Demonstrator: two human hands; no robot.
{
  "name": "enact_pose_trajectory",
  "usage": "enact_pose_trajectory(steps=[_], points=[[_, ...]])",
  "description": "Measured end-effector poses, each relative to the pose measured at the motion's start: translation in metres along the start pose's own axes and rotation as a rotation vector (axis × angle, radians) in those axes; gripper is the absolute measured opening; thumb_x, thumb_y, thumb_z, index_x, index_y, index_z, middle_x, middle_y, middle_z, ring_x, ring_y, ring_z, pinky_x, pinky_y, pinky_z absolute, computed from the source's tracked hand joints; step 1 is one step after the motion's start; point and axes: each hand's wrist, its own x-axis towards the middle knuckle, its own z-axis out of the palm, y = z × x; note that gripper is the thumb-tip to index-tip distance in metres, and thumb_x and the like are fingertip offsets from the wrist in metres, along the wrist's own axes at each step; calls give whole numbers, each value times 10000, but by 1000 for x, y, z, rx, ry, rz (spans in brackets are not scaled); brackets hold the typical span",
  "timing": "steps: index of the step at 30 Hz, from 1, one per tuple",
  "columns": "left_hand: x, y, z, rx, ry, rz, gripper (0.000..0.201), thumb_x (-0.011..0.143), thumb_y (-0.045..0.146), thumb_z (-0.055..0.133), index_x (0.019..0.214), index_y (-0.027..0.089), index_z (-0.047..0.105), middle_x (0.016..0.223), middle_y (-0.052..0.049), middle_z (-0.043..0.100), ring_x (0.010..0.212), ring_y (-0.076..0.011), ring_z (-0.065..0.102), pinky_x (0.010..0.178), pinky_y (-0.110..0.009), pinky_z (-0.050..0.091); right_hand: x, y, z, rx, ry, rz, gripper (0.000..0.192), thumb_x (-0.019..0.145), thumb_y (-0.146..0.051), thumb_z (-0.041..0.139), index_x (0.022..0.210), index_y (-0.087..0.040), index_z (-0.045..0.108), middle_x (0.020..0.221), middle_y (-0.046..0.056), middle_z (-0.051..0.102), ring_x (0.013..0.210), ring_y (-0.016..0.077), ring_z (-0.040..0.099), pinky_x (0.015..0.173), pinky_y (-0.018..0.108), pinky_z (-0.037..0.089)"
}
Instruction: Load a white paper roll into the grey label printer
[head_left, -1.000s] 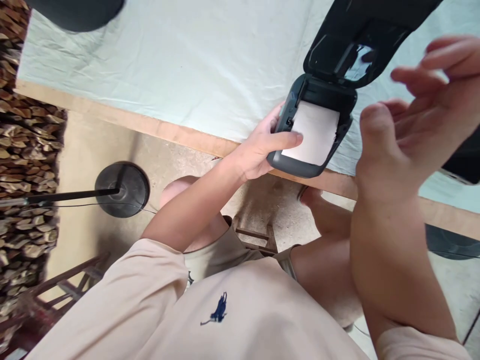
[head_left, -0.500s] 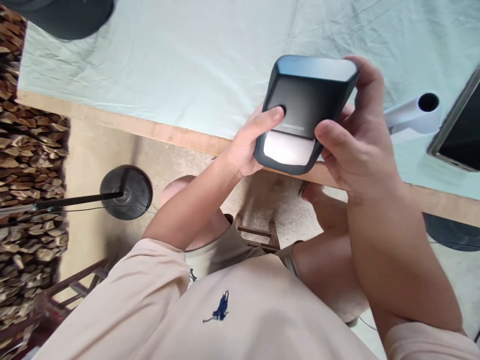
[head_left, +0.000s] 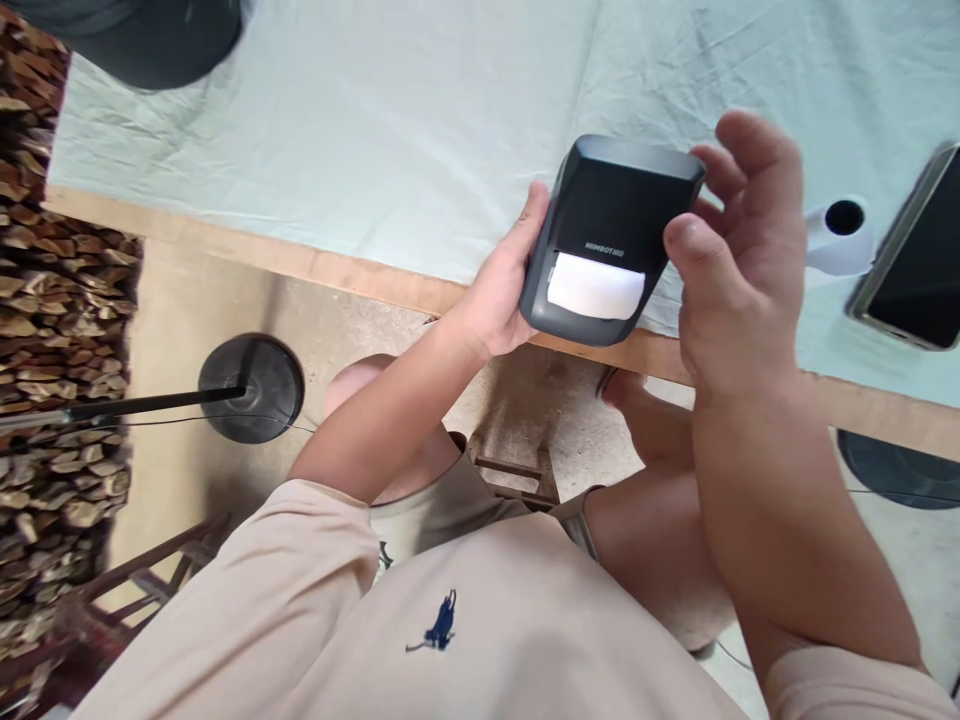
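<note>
L hand (head_left: 499, 300) grip clamped on the dark printer (head_left: 611, 235), held over the bench (head_left: 337, 270) edge, white paper (head_left: 596, 287) showing at the slot. R hand (head_left: 739, 270) fingers apart, just beside printer's right side. Paper roll (head_left: 838, 238) & phone (head_left: 911, 260) lie near, on the pale cloth (head_left: 337, 130).

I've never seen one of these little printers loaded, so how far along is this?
Done, by the look of it: the printer has its lid shut, with white paper showing at the slot. In hand: the left hand holds the printer at the table edge, while the right hand is open beside it, fingers spread. Left over: a paper roll lies on the cloth beside a phone.
</note>
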Motion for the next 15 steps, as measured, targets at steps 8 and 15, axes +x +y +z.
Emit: enact_pose_trajectory(steps=[8, 15], points=[[0, 1, -4, -81, 70, -2, 407, 893, 468, 383, 986, 157, 628, 996, 16, 669, 1226, -202, 528, 957, -279, 520, -9, -7, 6, -110, -68, -85, 622, 740, -379, 618, 1307, -328, 369, 1344, 0, 384, 1253, 160, 437, 1063, 345, 467], [-3, 4, 3, -50, -107, -35, 527, 902, 522, 288, 1007, 123, 617, 961, -69, 682, 1106, -207, 609, 906, -300, 541, -4, -23, -15, -427, -32, -194, 666, 741, -499, 610, 1331, -408, 314, 1371, -23, 344, 1295, 194, 392, 1052, 410, 458]])
